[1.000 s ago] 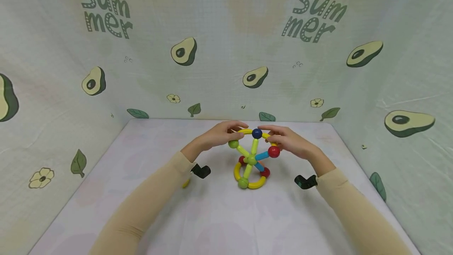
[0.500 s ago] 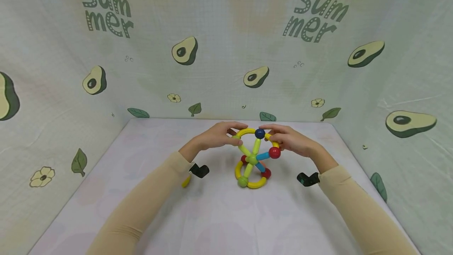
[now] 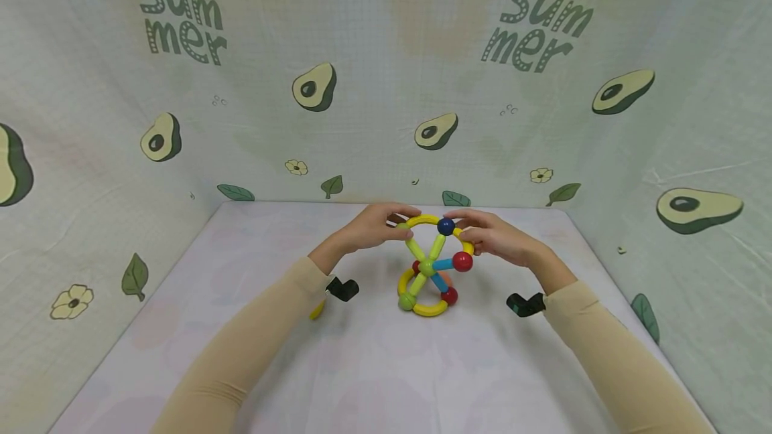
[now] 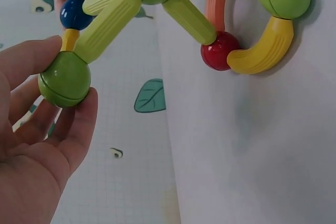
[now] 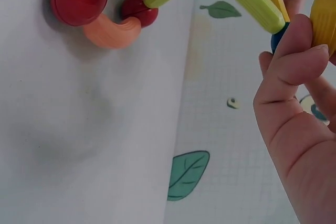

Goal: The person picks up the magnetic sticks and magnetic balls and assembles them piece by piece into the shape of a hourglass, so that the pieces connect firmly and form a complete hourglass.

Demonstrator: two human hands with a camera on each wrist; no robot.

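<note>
A ball-and-rod building toy stands on the table, its central green ball (image 3: 427,267) joined to straight rods spreading up and down. My left hand (image 3: 376,225) grips the upper left green ball (image 4: 65,80) between thumb and fingers. On the other side, my right hand (image 3: 491,236) pinches a yellow curved rod (image 5: 324,19) between the dark blue ball (image 3: 445,226) and a red ball (image 3: 462,262). Another yellow curved rod (image 3: 423,219) runs from the green ball to the blue one. Below, a ring of curved rods includes a green ball (image 3: 407,301), red balls and an orange rod (image 5: 113,31).
A loose yellow piece (image 3: 317,310) lies on the table (image 3: 386,374) beside the left wrist, partly behind the sleeve. Black wrist cameras (image 3: 344,289) jut from both wrists. A printed cloth (image 3: 374,86) rises behind the table and along its sides.
My left fingers have shifted from the yellow rod to the upper left green ball, which has risen. The blue ball has moved right, and the toy's lower ring has shifted slightly left.
</note>
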